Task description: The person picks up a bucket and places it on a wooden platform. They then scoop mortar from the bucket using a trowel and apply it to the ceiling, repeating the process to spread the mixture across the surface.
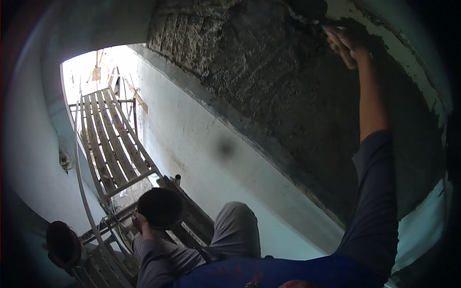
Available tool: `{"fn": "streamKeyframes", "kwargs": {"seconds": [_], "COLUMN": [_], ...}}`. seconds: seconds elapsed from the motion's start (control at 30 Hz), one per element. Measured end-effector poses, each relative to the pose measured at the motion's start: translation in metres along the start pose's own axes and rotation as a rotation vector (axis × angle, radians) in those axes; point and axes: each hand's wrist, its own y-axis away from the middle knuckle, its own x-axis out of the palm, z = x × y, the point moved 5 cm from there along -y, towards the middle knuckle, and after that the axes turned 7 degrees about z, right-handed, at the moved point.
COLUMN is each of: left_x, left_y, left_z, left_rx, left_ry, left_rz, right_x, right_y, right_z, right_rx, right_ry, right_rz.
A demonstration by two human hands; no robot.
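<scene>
My right hand is raised at the upper right, its fingers wrapped round the light wooden handle of a trowel. The trowel's dark blade lies near the wet grey mortar that covers the sloping surface above. Low on the left, my left hand grips the rim of a round dark pan. What the pan holds is too dark to make out.
A slatted scaffold platform extends toward a bright opening at the upper left. A dark bucket stands at the lower left. A pale hose runs down beside the platform. A white wall slants below the mortar.
</scene>
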Motion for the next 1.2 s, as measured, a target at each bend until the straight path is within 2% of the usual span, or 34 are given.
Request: {"fn": "streamKeyframes", "kwargs": {"seconds": [0.03, 0.1, 0.17, 0.23, 0.3, 0.4, 0.47, 0.53, 0.57, 0.67, 0.73, 0.83, 0.93, 1.03, 1.2], "left_x": [0.007, 0.006, 0.013, 0.016, 0.027, 0.019, 0.017, 0.012, 0.015, 0.012, 0.015, 0.015, 0.018, 0.018, 0.013], "left_y": [-0.009, -0.024, -0.024, -0.025, -0.045, -0.033, -0.030, -0.024, -0.028, -0.022, -0.036, -0.031, -0.032, -0.038, -0.030], "left_z": [0.011, 0.017, 0.020, 0.022, 0.035, 0.027, 0.023, 0.017, 0.024, 0.018, 0.027, 0.024, 0.023, 0.030, 0.023], "left_rx": [-0.003, -0.003, -0.013, 0.000, 0.079, 0.026, 0.016, 0.009, -0.050, 0.056, 0.057, 0.043, 0.033, 0.010, 0.040], "left_ry": [-0.040, -0.054, -0.009, 0.021, 0.066, 0.016, 0.026, 0.028, 0.052, 0.091, 0.043, 0.030, 0.040, 0.038, 0.026], "left_rz": [-0.004, -0.018, -0.014, -0.020, -0.095, -0.033, -0.046, -0.022, -0.044, -0.050, -0.045, -0.020, -0.018, -0.045, -0.014], "right_x": [-0.027, -0.089, -0.150, -0.148, -0.127, -0.076, -0.034, 0.004, 0.011, 0.032, 0.033, 0.031, 0.041, 0.039, -0.021], "right_y": [-0.006, 0.031, 0.084, 0.142, 0.174, 0.197, 0.193, 0.182, 0.175, 0.146, 0.124, 0.068, 0.031, 0.018, 0.016], "right_z": [-0.038, -0.081, -0.107, -0.086, -0.080, -0.087, -0.104, -0.116, -0.105, -0.072, -0.059, -0.094, -0.085, -0.063, -0.078], "right_rx": [0.127, 0.126, 0.203, 0.331, 0.404, 0.443, 0.558, 0.641, 0.563, 0.347, 0.237, -0.041, 0.023, 0.148, 0.205], "right_ry": [0.115, 0.111, 0.174, 0.232, 0.267, 0.181, 0.178, 0.032, 0.059, 0.141, 0.201, 0.718, 0.871, 0.890, 0.937], "right_rz": [-0.087, -0.538, -0.675, -0.515, -0.536, -0.444, -0.276, -0.049, -0.040, -0.046, -0.094, -0.298, -0.367, -0.268, -0.352]}}
